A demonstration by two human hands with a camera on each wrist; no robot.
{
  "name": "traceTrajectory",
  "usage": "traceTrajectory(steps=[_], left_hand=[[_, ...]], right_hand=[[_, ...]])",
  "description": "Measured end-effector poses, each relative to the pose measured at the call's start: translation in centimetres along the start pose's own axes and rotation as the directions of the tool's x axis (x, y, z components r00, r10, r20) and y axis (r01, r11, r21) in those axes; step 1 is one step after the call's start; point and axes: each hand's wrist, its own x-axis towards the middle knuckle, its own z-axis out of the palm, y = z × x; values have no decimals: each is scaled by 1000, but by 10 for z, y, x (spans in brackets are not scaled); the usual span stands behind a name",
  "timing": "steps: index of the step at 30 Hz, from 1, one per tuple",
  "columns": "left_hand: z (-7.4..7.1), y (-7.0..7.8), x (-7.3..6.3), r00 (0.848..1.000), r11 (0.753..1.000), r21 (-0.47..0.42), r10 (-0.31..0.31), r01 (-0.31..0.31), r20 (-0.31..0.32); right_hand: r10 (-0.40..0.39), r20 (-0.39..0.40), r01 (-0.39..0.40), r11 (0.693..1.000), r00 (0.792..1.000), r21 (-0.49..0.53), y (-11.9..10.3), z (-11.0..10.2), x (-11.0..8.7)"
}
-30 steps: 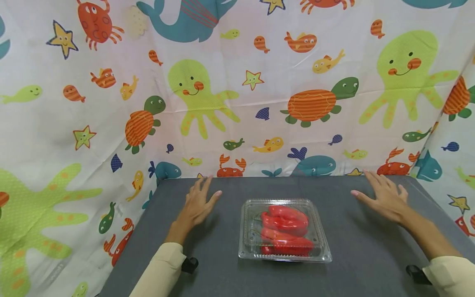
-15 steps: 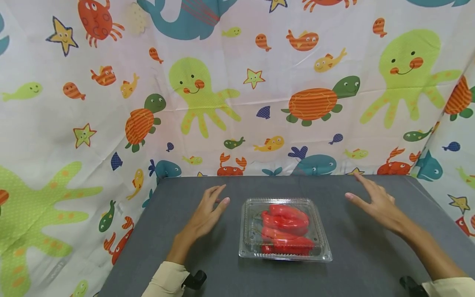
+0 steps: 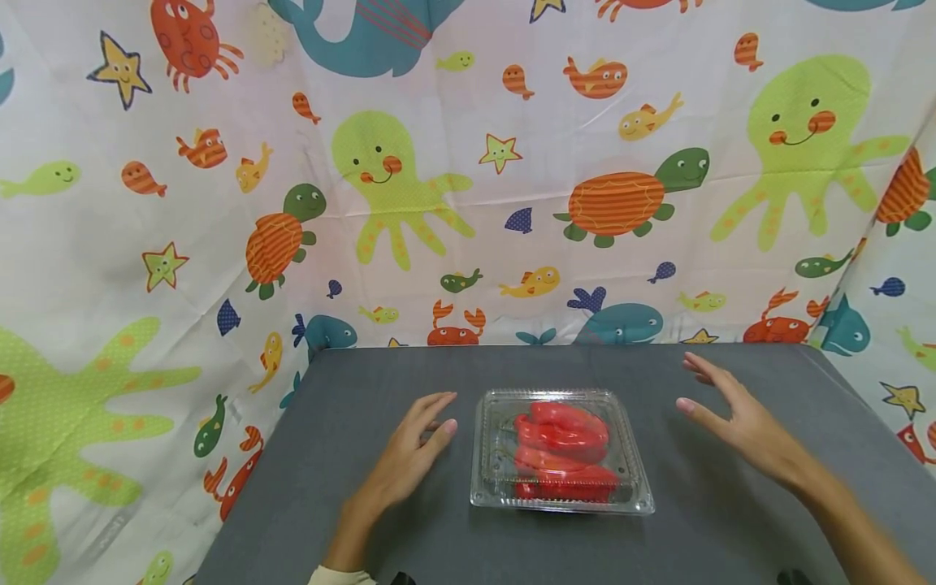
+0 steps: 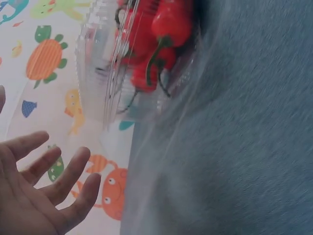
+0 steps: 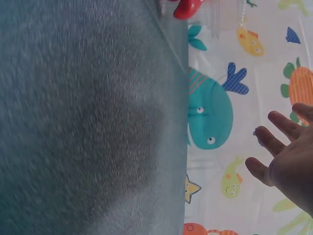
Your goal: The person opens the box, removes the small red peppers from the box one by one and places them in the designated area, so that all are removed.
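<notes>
A clear plastic clamshell box (image 3: 632, 479) sits on the grey table with its lid down. Through the lid show several red peppers (image 3: 563, 435), and green stems point left in the left wrist view. My left hand (image 3: 409, 451) hovers to the left of the box, apart from it, with fingers loosely extended and nothing held. On the other side, my right hand (image 3: 749, 426) is held above the table, farther from the box, its fingers spread and holding nothing. The right wrist view catches only a bit of red pepper (image 5: 187, 8) at its top edge.
The grey cloth-covered table (image 3: 570, 552) ends at a straight back edge. Behind it and at both sides hangs a white curtain (image 3: 439, 309) printed with sea animals. Dark wrist-camera mounts peek in at the bottom of the head view.
Both hands have come nearer the box: the left moved right and toward the person, the right moved a little left and toward the person. The box has stayed put.
</notes>
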Motion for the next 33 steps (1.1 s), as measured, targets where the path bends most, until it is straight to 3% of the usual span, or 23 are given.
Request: traceTrajectory(steps=[6,21,33], left_hand=[[9,-1,-13,999,999,-32,-40,40,0],[29,-7,-37,998,985,-165,-53,58,32],[42,-16,-40,997,977,-208,-39,53,70]], right_hand=[[-21,-4,21,998,1000,62,-4,6,-9],[-41,26,37,992,999,118,-3,23,-32],[28,102,-51,972,994,227,-5,43,-45]])
